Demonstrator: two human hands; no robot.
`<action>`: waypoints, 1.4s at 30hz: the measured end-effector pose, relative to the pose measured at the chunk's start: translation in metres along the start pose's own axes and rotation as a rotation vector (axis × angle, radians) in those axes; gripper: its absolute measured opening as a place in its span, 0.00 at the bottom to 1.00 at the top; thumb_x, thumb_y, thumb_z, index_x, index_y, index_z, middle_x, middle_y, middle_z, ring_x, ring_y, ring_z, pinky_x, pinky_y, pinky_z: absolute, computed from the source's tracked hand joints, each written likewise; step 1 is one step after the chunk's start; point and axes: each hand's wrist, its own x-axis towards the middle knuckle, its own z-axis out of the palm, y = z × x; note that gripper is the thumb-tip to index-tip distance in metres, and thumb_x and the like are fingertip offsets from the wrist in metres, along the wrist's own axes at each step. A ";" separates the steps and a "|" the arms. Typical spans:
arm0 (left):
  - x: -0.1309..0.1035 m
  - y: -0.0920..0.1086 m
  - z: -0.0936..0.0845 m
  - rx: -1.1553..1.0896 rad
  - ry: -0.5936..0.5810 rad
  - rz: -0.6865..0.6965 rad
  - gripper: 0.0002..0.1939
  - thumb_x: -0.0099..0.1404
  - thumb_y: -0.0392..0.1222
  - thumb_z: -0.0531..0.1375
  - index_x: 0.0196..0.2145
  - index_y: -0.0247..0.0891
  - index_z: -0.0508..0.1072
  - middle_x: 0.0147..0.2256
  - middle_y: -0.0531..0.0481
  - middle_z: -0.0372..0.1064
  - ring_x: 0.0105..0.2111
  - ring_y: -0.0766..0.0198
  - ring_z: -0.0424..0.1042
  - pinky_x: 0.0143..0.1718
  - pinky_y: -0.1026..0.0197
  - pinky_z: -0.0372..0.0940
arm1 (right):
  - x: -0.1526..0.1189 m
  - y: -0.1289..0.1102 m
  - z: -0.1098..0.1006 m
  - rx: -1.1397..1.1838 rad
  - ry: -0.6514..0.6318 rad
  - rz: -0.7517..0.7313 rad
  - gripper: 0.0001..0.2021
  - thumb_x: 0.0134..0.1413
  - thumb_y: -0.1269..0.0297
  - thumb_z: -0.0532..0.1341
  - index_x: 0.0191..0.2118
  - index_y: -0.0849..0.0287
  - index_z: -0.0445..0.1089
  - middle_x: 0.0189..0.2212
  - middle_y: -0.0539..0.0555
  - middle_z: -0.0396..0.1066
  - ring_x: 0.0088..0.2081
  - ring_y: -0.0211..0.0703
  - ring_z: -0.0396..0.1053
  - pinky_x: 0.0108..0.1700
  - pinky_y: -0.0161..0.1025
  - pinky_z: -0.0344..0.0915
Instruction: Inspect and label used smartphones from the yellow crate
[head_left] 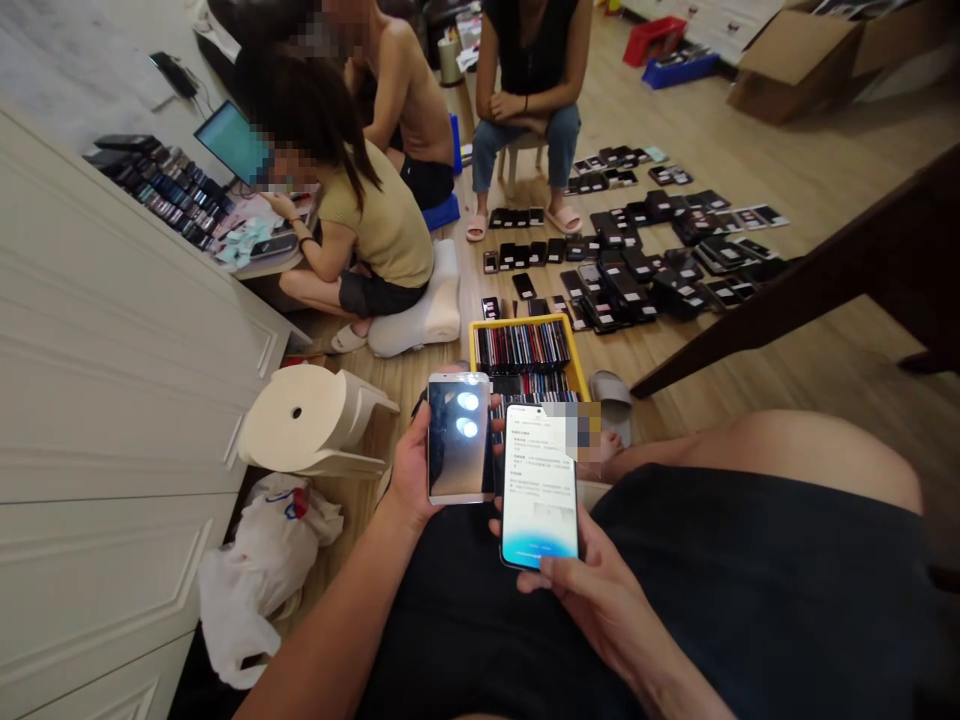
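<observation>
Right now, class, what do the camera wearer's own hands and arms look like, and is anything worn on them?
The left hand and right hand are human hands without gloves. No sleeve shows on either forearm, and no watch, bracelet, cable or marking shows.

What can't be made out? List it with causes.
All in the head view:
Lit phone in the right hand: print too small.
White-framed phone in the left hand: reflections mask its screen.
Yellow crate: near end hidden behind both phones.
Floor phones: labels too small.
White bag: plastic hides contents.
Person in black: head cut off by top edge.
</observation>
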 end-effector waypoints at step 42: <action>-0.005 0.004 -0.003 0.066 -0.051 -0.029 0.31 0.70 0.60 0.51 0.53 0.30 0.75 0.43 0.35 0.78 0.41 0.44 0.79 0.48 0.41 0.71 | 0.015 -0.034 0.010 0.109 -0.117 0.025 0.25 0.64 0.46 0.59 0.60 0.55 0.70 0.57 0.61 0.73 0.54 0.60 0.73 0.37 0.42 0.78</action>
